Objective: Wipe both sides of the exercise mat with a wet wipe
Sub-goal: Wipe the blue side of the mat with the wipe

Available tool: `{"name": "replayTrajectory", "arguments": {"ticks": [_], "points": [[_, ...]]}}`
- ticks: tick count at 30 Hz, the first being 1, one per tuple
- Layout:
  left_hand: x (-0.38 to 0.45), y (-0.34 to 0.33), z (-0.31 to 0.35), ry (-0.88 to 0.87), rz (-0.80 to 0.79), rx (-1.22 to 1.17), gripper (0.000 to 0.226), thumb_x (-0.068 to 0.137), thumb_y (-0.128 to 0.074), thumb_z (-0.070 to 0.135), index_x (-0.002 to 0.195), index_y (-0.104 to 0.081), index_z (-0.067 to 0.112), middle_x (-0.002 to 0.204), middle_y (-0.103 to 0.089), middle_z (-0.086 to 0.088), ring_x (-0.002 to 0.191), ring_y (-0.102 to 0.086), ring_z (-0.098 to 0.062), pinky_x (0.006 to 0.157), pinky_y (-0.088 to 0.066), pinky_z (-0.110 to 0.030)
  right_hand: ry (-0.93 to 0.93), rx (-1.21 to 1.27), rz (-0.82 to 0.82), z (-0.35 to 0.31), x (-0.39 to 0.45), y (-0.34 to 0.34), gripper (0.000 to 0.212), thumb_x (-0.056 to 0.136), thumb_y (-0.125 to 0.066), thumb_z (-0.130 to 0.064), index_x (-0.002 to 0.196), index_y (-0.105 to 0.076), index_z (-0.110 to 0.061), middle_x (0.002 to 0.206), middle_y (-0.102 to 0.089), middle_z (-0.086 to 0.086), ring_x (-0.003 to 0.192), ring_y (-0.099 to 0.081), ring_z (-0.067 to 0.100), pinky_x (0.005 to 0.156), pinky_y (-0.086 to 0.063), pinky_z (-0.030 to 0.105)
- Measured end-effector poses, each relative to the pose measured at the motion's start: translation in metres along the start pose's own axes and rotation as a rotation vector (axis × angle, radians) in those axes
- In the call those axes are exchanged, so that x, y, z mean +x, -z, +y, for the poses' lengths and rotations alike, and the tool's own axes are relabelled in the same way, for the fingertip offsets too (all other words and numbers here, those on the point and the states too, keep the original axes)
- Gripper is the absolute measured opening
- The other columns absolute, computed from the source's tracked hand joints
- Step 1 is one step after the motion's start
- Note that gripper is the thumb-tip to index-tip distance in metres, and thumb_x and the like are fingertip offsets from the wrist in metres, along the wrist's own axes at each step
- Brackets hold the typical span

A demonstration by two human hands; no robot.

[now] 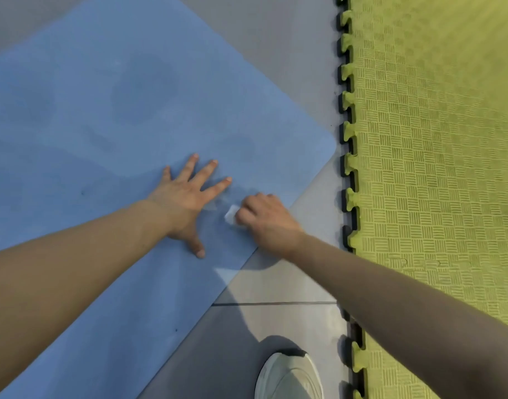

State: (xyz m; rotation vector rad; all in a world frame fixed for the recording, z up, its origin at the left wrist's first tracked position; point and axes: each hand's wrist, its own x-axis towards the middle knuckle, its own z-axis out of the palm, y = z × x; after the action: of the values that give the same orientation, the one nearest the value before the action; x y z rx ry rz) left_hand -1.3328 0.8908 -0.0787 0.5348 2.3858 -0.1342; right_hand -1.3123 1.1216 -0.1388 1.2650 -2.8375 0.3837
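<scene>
Nearest the camera a pale shoe (290, 375) stands on the grey tiled floor (276, 286), between the blue exercise mat (103, 110) and a green interlocking foam mat (434, 168) with a black toothed edge. Farther out, the left hand (186, 197) lies flat on the exercise mat with its fingers spread wide, while the right hand (264, 217) — its grip curled tight — pinches a small white wet wipe (231, 216) against the mat's surface close to its near edge. Beyond the hands the mat stretches away flat on the floor — darker damp-looking patches mark it.
</scene>
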Motion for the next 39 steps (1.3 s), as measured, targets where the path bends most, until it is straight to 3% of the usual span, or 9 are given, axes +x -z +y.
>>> {"name": "replayTrajectory", "arguments": {"ticks": [7, 11, 13, 15, 19, 24, 31, 33, 39], "points": [[0.016, 0.025, -0.003, -0.039, 0.197, -0.025, 0.089, 0.072, -0.065, 0.079, 0.147, -0.026, 0.052, 0.153, -0.025, 0.005, 0.138, -0.025, -0.028, 0.111, -0.035, -0.047, -0.579, -0.219, 0.106, 0.134, 0.007, 0.038, 0.023, 0.066, -0.067, 0.003, 0.083, -0.057, -0.008, 0.081, -0.053, 0.013, 0.071, -0.050, 0.032, 0.061, -0.026, 0.034], [0.031, 0.040, 0.003, 0.008, 0.218, 0.052, 0.099, 0.058, -0.074, 0.078, 0.141, -0.034, 0.040, 0.135, -0.037, 0.004, 0.125, -0.036, -0.026, 0.105, -0.036, -0.051, -0.614, -0.118, 0.175, 0.100, 0.010, 0.027, 0.020, 0.069, -0.064, 0.003, 0.086, -0.059, -0.006, 0.082, -0.052, 0.014, 0.071, -0.049, 0.033, 0.061, -0.039, 0.039], [0.037, 0.044, 0.004, 0.062, 0.196, 0.097, 0.123, 0.048, -0.077, 0.081, 0.149, -0.022, 0.035, 0.147, -0.027, -0.001, 0.138, -0.027, -0.030, 0.109, -0.031, -0.060, -0.505, -0.026, 0.167, 0.068, 0.003, 0.016, 0.023, 0.071, -0.068, 0.002, 0.091, -0.060, -0.006, 0.084, -0.052, 0.014, 0.073, -0.049, 0.032, 0.063, -0.037, 0.039], [0.044, 0.047, 0.003, 0.105, 0.115, 0.083, 0.149, 0.043, -0.079, 0.081, 0.156, 0.005, 0.034, 0.163, 0.006, -0.005, 0.151, 0.002, -0.039, 0.113, -0.023, -0.069, -0.357, 0.037, 0.133, 0.039, -0.007, 0.008, 0.026, 0.078, -0.069, -0.004, 0.102, -0.063, -0.010, 0.089, -0.054, 0.012, 0.078, -0.047, 0.030, 0.067, -0.033, 0.037], [0.058, 0.051, -0.001, 0.141, -0.015, -0.009, 0.168, 0.033, -0.084, 0.080, 0.149, 0.032, 0.041, 0.155, 0.043, 0.000, 0.147, 0.028, -0.043, 0.110, -0.027, -0.070, -0.122, 0.074, 0.036, 0.043, -0.015, 0.009, 0.023, 0.083, -0.056, -0.004, 0.105, -0.059, -0.011, 0.092, -0.054, 0.011, 0.080, -0.046, 0.028, 0.068, -0.035, 0.037], [0.062, 0.051, -0.005, 0.117, -0.043, -0.077, 0.168, 0.032, -0.085, 0.078, 0.148, 0.031, 0.045, 0.154, 0.045, 0.005, 0.147, 0.030, -0.041, 0.111, -0.026, -0.071, -0.396, -0.065, 0.120, 0.130, 0.000, 0.028, 0.018, 0.065, -0.061, 0.005, 0.080, -0.057, -0.003, 0.079, -0.051, 0.016, 0.067, -0.048, 0.030, 0.059, -0.027, 0.033], [0.059, 0.050, -0.007, 0.113, -0.029, -0.109, 0.165, 0.032, -0.086, 0.078, 0.149, 0.028, 0.049, 0.155, 0.044, 0.009, 0.147, 0.031, -0.037, 0.113, -0.021, -0.071, -0.838, -0.171, 0.156, 0.163, 0.012, 0.029, 0.021, 0.073, -0.046, 0.000, 0.090, -0.056, -0.007, 0.084, -0.049, 0.009, 0.075, -0.041, 0.024, 0.067, -0.025, 0.030], [0.059, 0.050, -0.007, 0.117, -0.027, -0.101, 0.164, 0.033, -0.085, 0.078, 0.149, 0.028, 0.049, 0.155, 0.043, 0.009, 0.147, 0.030, -0.037, 0.113, -0.022, -0.070, -0.800, -0.157, 0.086, 0.139, 0.017, 0.020, 0.030, 0.073, -0.038, -0.006, 0.096, -0.058, -0.012, 0.088, -0.049, 0.005, 0.077, -0.040, 0.020, 0.066, -0.023, 0.027], [0.062, 0.052, -0.013, 0.112, 0.010, -0.126, 0.144, 0.049, -0.082, 0.077, 0.151, 0.017, 0.053, 0.160, 0.032, 0.012, 0.150, 0.021, -0.036, 0.114, -0.026, -0.066, -0.266, 0.136, 0.064, 0.049, 0.015, 0.003, 0.028, 0.079, -0.066, -0.003, 0.107, -0.064, -0.009, 0.093, -0.055, 0.011, 0.080, -0.048, 0.030, 0.071, -0.036, 0.036]]}}
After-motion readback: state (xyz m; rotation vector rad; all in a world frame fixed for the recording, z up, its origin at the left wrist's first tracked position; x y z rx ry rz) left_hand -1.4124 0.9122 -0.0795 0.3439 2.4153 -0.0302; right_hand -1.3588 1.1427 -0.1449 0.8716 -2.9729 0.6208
